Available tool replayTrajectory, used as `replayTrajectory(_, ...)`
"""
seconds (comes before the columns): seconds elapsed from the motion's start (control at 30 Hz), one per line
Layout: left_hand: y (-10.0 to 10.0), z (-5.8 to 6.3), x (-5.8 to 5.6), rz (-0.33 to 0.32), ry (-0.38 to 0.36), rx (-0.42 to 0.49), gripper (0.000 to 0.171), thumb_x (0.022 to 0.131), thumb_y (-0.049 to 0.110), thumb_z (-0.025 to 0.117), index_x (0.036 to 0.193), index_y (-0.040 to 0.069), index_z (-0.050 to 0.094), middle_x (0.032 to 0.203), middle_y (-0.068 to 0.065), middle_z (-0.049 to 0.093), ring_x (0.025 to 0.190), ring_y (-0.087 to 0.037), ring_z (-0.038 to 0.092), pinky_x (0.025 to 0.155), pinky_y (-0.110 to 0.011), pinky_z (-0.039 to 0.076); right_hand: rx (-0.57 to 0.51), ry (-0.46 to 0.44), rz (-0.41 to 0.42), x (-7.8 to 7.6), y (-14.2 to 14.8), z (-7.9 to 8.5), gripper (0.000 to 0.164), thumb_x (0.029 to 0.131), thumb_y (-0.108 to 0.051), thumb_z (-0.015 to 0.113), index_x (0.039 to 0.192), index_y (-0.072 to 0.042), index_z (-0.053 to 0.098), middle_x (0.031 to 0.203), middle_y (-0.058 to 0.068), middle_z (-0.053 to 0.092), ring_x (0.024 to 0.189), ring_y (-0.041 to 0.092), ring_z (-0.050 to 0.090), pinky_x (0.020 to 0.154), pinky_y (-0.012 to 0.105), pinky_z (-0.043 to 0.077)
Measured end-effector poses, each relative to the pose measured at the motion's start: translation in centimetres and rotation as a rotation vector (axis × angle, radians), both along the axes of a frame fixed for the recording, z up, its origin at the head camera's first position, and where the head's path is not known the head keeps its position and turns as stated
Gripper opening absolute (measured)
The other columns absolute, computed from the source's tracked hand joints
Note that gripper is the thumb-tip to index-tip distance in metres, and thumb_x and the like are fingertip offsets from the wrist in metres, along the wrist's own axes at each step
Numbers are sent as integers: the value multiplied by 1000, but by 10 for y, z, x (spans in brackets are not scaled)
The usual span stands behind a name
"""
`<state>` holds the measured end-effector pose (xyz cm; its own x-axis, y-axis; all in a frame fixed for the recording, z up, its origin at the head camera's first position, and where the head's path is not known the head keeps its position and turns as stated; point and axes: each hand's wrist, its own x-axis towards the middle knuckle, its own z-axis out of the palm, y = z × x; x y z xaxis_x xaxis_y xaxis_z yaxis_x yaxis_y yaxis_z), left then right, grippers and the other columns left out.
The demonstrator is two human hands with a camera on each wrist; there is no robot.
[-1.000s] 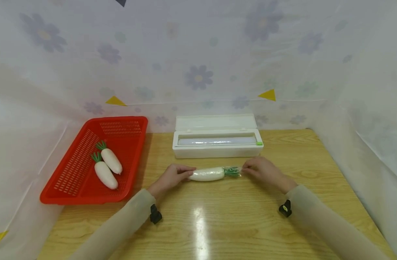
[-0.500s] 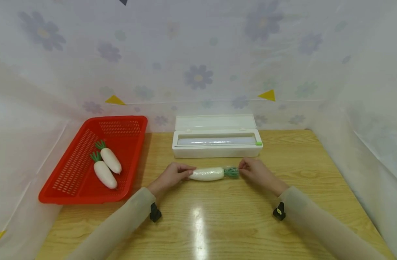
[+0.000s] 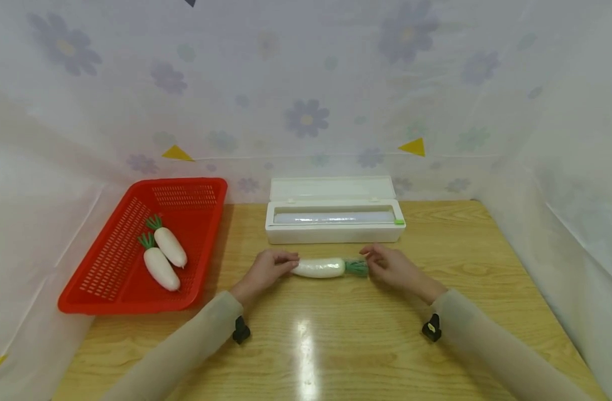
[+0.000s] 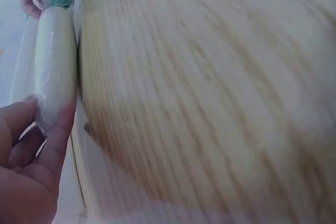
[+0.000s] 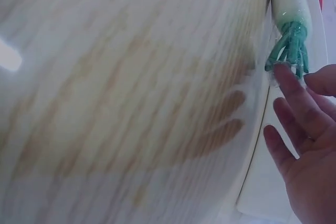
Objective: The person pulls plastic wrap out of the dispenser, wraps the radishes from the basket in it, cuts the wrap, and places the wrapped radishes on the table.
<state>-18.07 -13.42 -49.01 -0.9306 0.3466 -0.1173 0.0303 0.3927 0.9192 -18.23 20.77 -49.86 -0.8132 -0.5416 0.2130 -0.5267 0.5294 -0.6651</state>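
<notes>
A white radish (image 3: 318,268) with green leaves (image 3: 356,268) lies crosswise on the table, wrapped in shiny clear film. Its pointed left end is pinched between the thumb and fingers of my left hand (image 3: 267,272); the left wrist view shows film (image 4: 46,121) bunched there. At the leafy end is my right hand (image 3: 392,269), its fingers loosely spread. One fingertip (image 5: 283,69) touches the film around the leaves in the right wrist view, and the thumb stands apart from it. Two more white radishes (image 3: 170,248) lie in a red basket (image 3: 207,267) at the left.
Behind the wrapped radish stands a white cling film box (image 3: 336,234) with its lid (image 3: 332,188) raised and a film roll (image 3: 331,217) inside. The wooden table (image 3: 366,345) meets a flowered sheet (image 3: 306,83) at the back and sides.
My right hand has moved left toward the leaves, and its fingers have loosened from the film end they pinched. The film end is now folded in closer to the leaves. My left hand stays put.
</notes>
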Motion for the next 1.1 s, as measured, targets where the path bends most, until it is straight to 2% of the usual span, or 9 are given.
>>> replayTrajectory(0.07, 1, 0, 1, -8, 49, -35, 28, 86, 20, 68, 110, 6, 69, 123, -9, 61, 107, -16, 61, 79, -28, 52, 13, 13, -6, 0, 1, 0, 23, 92, -7, 57, 114, -5, 59, 102, 5, 66, 90, 16, 64, 81, 35, 51)
replayTrajectory(0.2, 4, -1, 3, -71, 186, -179, 44, 82, 25, 72, 121, 6, 63, 129, -8, 56, 116, -16, 54, 92, -29, 45, 78, 39, -15, -2, 0, -2, 23, 94, -17, 56, 114, -8, 61, 106, 3, 66, 97, 19, 62, 84, 41, 49)
replayTrajectory(0.33, 8, 2, 6, -125, 301, -315, 53, 81, 21, 74, 128, 4, 56, 134, -12, 52, 121, -22, 51, 99, -37, 40, 193, 94, 2, -5, -5, -1, 34, 87, -20, 66, 116, -3, 59, 109, 8, 64, 101, 25, 59, 88, 44, 46)
replayTrajectory(0.5, 16, 3, 9, -137, 446, -530, 44, 83, 23, 72, 122, 10, 58, 120, -7, 62, 111, -23, 57, 94, -39, 44, 323, 212, 4, -3, -11, 1, 41, 80, -18, 73, 114, -1, 58, 105, 11, 63, 96, 27, 57, 87, 45, 44)
replayTrajectory(0.57, 19, 3, 10, -122, 483, -568, 38, 85, 23, 70, 119, 11, 60, 117, -6, 62, 109, -23, 56, 92, -39, 45, 337, 252, -10, -2, -12, 3, 40, 79, -18, 75, 112, -3, 60, 102, 10, 62, 92, 26, 56, 83, 44, 45)
replayTrajectory(0.67, 21, 3, 11, -94, 505, -578, 37, 86, 23, 68, 119, 9, 62, 119, -8, 58, 112, -24, 50, 92, -39, 44, 342, 292, -36, 0, -13, 6, 37, 77, -19, 76, 110, -6, 64, 99, 9, 58, 88, 23, 54, 77, 41, 45)
replayTrajectory(0.8, 20, 4, 13, -97, 497, -556, 43, 84, 24, 70, 121, 5, 62, 113, -9, 55, 107, -24, 48, 91, -39, 42, 349, 284, -37, -1, -10, 7, 37, 78, -20, 76, 110, -5, 65, 98, 7, 57, 87, 21, 53, 77, 40, 46)
replayTrajectory(0.97, 17, 4, 11, -113, 442, -508, 38, 81, 29, 72, 113, 10, 65, 105, -3, 63, 99, -18, 55, 87, -34, 44, 297, 158, -60, -1, -4, 11, 45, 80, -21, 74, 118, -3, 58, 100, 6, 62, 93, 22, 56, 81, 41, 46)
replayTrajectory(1.1, 15, 5, 11, -153, 364, -450, 26, 82, 32, 72, 103, 18, 68, 96, 6, 65, 88, -11, 56, 79, -31, 46, 238, 78, -56, 0, 2, 15, 38, 82, -22, 73, 114, -7, 57, 97, 3, 64, 92, 20, 57, 81, 41, 47)
